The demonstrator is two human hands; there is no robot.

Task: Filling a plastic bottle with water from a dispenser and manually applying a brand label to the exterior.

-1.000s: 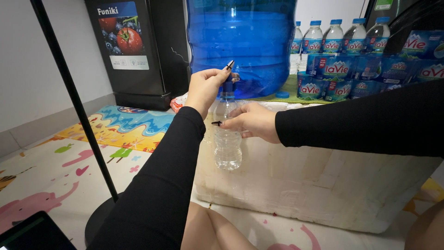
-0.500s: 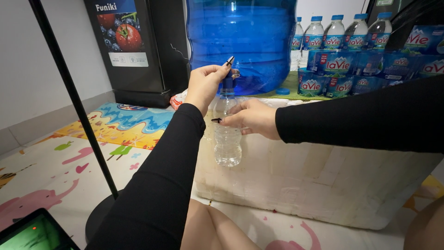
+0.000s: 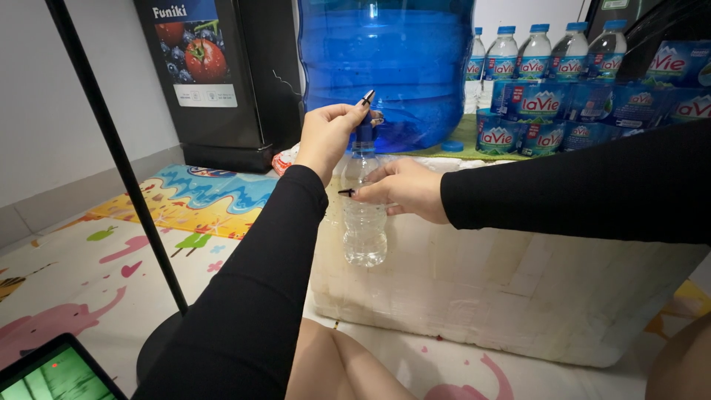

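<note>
A small clear plastic bottle [image 3: 364, 222] stands upright in mid-air, its mouth directly under the tap [image 3: 365, 127] of a large blue water jug [image 3: 389, 63]. The bottle is ribbed, transparent and uncapped, its body in front of the white foam box's [image 3: 518, 281] face. The jug, translucent blue and rounded, sits on top of that box, its small tap projecting from the lower front, just above the bottle's neck.

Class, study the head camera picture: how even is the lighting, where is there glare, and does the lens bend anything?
Head view: soft, even indoor light; pale glints on the big blue water jug; the small clear bottle held by the right hand is sharp; the black pole leans from wide-angle distortion.
</note>
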